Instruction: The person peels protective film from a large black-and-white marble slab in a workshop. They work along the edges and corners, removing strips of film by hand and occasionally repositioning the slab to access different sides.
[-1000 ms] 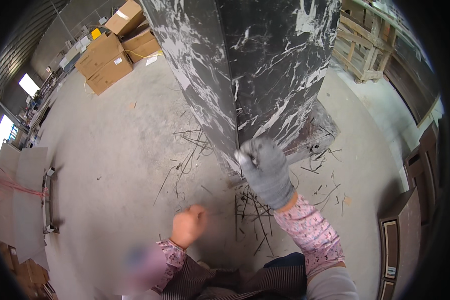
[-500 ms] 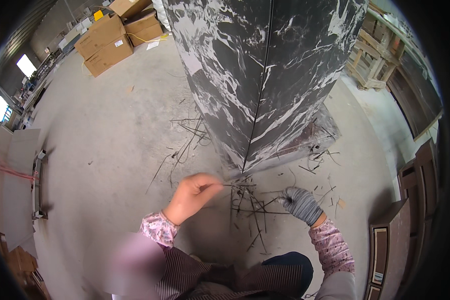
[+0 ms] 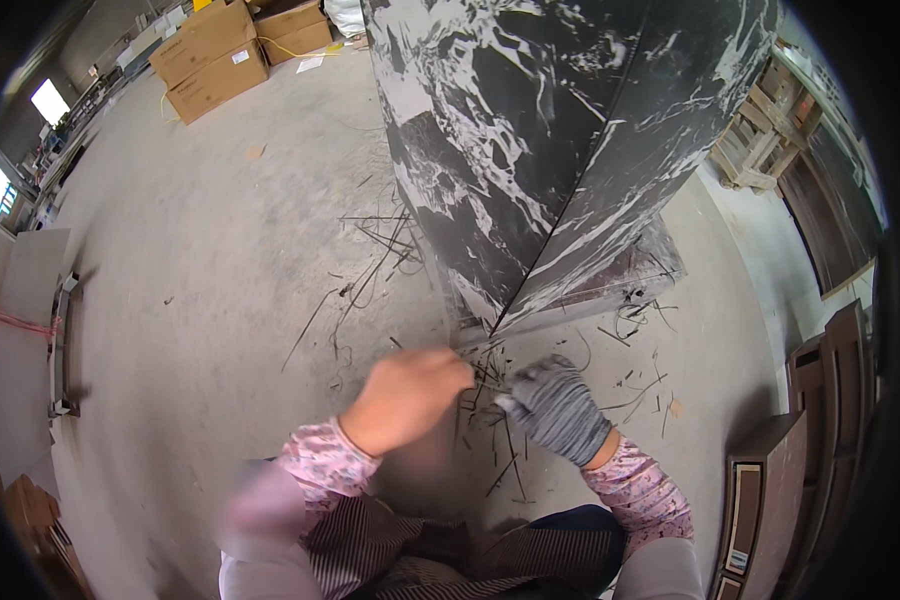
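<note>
The 2 hands are curled near the block's closest lower corner: bare left hand [image 3: 407, 398], grey-gloved right hand [image 3: 560, 410]; I cannot tell whether either grips anything. The black-and-white marbled block [image 3: 510, 150] stands just beyond, thin dark strips [image 3: 482, 380] scattered around its foot. Cardboard boxes [image 3: 213, 75] sit far left.

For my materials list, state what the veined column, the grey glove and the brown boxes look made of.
Veined column: polished-looking stone, or a stone-look panel; white streaks branch over black. Grey glove: apparently knitted yarn, matt; fine ribbing shows. Brown boxes: most likely cardboard, matt; plain brown faces meet at crisp folded edges.
</note>
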